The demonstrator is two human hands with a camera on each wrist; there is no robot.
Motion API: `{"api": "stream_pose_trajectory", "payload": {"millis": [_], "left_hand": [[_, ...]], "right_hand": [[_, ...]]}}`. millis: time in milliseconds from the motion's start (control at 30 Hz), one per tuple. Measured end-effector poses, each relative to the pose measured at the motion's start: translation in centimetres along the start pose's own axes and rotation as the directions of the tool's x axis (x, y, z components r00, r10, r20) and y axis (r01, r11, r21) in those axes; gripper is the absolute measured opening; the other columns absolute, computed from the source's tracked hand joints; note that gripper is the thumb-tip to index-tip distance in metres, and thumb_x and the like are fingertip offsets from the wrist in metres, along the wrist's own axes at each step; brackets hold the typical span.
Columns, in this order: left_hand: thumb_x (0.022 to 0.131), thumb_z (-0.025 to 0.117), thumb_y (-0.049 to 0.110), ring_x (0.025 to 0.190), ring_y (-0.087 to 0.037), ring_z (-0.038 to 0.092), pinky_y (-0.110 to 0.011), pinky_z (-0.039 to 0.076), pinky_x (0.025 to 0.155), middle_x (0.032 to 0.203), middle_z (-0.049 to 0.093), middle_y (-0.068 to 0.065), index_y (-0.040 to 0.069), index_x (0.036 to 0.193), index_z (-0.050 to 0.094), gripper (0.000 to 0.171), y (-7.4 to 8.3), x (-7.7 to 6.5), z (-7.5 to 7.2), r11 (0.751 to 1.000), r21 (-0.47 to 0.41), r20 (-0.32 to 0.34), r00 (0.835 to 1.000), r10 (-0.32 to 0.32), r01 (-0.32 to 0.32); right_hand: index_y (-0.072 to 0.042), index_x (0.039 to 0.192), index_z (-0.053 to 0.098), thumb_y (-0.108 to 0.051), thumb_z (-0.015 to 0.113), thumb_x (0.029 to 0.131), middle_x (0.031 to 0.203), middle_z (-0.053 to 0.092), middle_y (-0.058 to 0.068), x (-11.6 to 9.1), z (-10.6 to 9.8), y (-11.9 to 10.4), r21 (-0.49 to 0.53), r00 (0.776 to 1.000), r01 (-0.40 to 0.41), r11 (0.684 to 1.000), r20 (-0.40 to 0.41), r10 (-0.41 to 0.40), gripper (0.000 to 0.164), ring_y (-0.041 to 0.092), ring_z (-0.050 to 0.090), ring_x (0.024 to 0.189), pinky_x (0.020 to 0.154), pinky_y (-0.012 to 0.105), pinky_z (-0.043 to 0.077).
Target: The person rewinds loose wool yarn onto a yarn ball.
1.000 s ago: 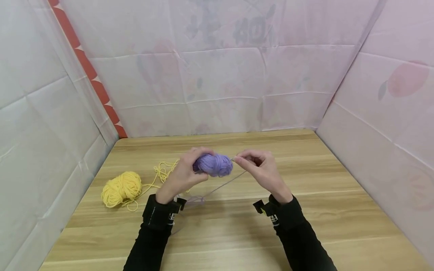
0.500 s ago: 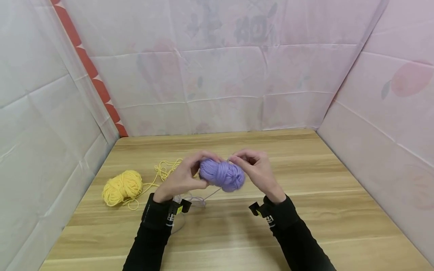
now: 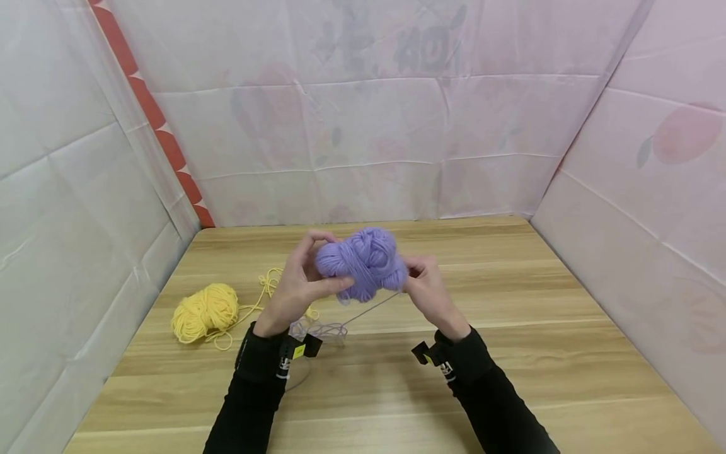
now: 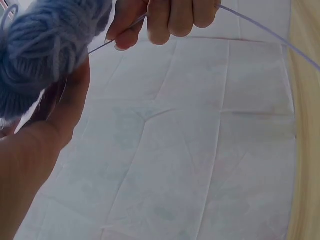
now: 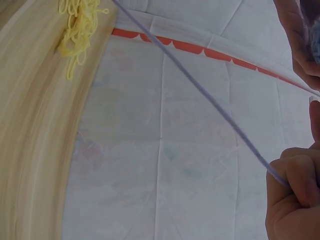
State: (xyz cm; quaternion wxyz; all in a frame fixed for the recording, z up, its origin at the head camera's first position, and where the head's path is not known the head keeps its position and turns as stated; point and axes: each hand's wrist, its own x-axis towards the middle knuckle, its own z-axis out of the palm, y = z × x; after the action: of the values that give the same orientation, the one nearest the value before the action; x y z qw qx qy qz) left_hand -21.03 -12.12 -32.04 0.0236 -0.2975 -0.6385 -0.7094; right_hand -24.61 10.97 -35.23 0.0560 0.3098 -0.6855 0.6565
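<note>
My left hand [image 3: 297, 284] grips a ball of purple yarn [image 3: 365, 261] above the table, thumb on the near side. At the ball's right end my right hand [image 3: 428, 287] pinches the purple strand [image 3: 371, 308], its other fingers curled over it. In the left wrist view a short taut length of strand [image 4: 102, 46] runs between the ball [image 4: 45, 50] and the pinching fingertips. From the right hand the strand [image 5: 215, 102] slants away, as the right wrist view shows. Loose purple loops [image 3: 323, 329] lie on the table beside the left wrist.
A ball of yellow yarn [image 3: 207, 312] rests on the wooden table [image 3: 510, 378] at the left. Its loose tangled strand [image 3: 269, 284] trails behind the left hand. White fabric walls [image 3: 368, 126] enclose the table's back and sides.
The purple ball has turned in the left hand and risen a little, now showing crossed windings. My right hand has gone from the ball's right end over its top and back to the right end.
</note>
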Motion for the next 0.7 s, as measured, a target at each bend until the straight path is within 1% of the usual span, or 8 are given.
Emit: {"api": "stream_pose_trajectory", "payload": {"millis": [100, 167, 233, 300, 400, 533, 600, 700], "left_hand": [[0.082, 0.069, -0.004, 0.098, -0.021, 0.068, -0.038, 0.059, 0.078, 0.113, 0.063, -0.006, 0.018, 0.119, 0.042, 0.050, 0.04, 0.03, -0.02, 1.000, 0.013, -0.069, 0.998, -0.010, 0.011], [0.083, 0.068, -0.003, 0.095, -0.019, 0.068, -0.035, 0.059, 0.077, 0.110, 0.065, -0.004, 0.018, 0.119, 0.041, 0.050, -0.02, 0.10, -0.07, 1.000, 0.017, -0.113, 0.994, -0.008, 0.010], [0.084, 0.066, -0.003, 0.095, -0.019, 0.068, -0.033, 0.058, 0.077, 0.109, 0.066, -0.003, 0.018, 0.119, 0.041, 0.049, -0.07, 0.21, -0.07, 1.000, 0.006, -0.154, 0.988, 0.001, 0.000], [0.084, 0.065, -0.004, 0.096, -0.018, 0.067, -0.031, 0.057, 0.078, 0.109, 0.067, -0.002, 0.017, 0.119, 0.041, 0.047, -0.14, 0.36, -0.05, 1.000, -0.009, -0.199, 0.980, 0.020, -0.022], [0.085, 0.063, -0.005, 0.097, -0.017, 0.066, -0.029, 0.057, 0.079, 0.109, 0.066, -0.002, 0.017, 0.117, 0.041, 0.045, -0.19, 0.53, 0.01, 0.999, -0.024, -0.275, 0.961, 0.040, -0.048], [0.085, 0.064, -0.005, 0.095, -0.016, 0.066, -0.027, 0.057, 0.077, 0.109, 0.065, -0.003, 0.017, 0.116, 0.042, 0.044, -0.32, 0.71, -0.06, 0.998, -0.017, -0.361, 0.931, 0.049, -0.059], [0.085, 0.065, -0.005, 0.095, -0.016, 0.066, -0.027, 0.057, 0.077, 0.110, 0.063, -0.004, 0.017, 0.116, 0.042, 0.045, -0.45, 0.80, -0.14, 0.998, -0.009, -0.391, 0.919, 0.052, -0.060], [0.084, 0.067, -0.004, 0.094, -0.016, 0.065, -0.025, 0.057, 0.077, 0.110, 0.061, -0.005, 0.016, 0.118, 0.041, 0.048, -0.69, 0.89, -0.25, 0.998, 0.043, -0.428, 0.902, 0.062, -0.048]], "right_hand": [[-0.021, 0.072, 0.066, 0.004, 0.056, 0.089, 0.058, 0.038, -0.012, 0.03, 0.02, 0.00, -0.037, 1.000, 0.004, 0.999, -0.001, -0.004, 0.032, 0.007, 0.030, 0.051, 0.046, 0.024, 0.026], [-0.014, 0.079, 0.071, -0.001, 0.059, 0.091, 0.059, 0.037, -0.011, 0.03, 0.01, -0.01, -0.064, 1.000, 0.004, 0.998, 0.005, -0.003, 0.022, 0.007, 0.028, 0.051, 0.046, 0.026, 0.024], [-0.007, 0.095, 0.075, -0.006, 0.062, 0.092, 0.062, 0.050, -0.014, 0.07, 0.03, -0.05, -0.078, 1.000, -0.008, 0.997, 0.011, 0.009, 0.014, 0.004, 0.034, 0.053, 0.046, 0.024, 0.028], [0.000, 0.102, 0.074, -0.008, 0.062, 0.093, 0.071, 0.063, -0.016, 0.08, 0.06, -0.07, -0.088, 1.000, -0.019, 0.996, 0.018, 0.021, 0.017, 0.002, 0.040, 0.058, 0.049, 0.022, 0.031], [0.004, 0.103, 0.072, -0.009, 0.062, 0.093, 0.087, 0.071, -0.016, 0.12, 0.11, -0.14, -0.092, 0.999, -0.021, 0.996, 0.031, 0.024, 0.019, 0.002, 0.043, 0.064, 0.052, 0.020, 0.034], [0.002, 0.100, 0.073, -0.010, 0.063, 0.092, 0.082, 0.068, -0.012, 0.12, 0.10, -0.28, -0.096, 0.999, -0.005, 0.995, 0.041, 0.009, 0.017, 0.006, 0.041, 0.066, 0.059, 0.021, 0.035], [0.002, 0.099, 0.073, -0.010, 0.063, 0.092, 0.083, 0.068, -0.011, 0.11, 0.05, -0.32, -0.092, 0.999, -0.003, 0.996, 0.047, 0.007, 0.017, 0.006, 0.046, 0.069, 0.064, 0.020, 0.039], [0.004, 0.099, 0.073, -0.009, 0.063, 0.092, 0.089, 0.072, -0.010, 0.11, -0.07, -0.38, -0.091, 0.998, -0.003, 0.996, 0.057, 0.008, 0.017, 0.007, 0.053, 0.076, 0.071, 0.020, 0.044]]}}
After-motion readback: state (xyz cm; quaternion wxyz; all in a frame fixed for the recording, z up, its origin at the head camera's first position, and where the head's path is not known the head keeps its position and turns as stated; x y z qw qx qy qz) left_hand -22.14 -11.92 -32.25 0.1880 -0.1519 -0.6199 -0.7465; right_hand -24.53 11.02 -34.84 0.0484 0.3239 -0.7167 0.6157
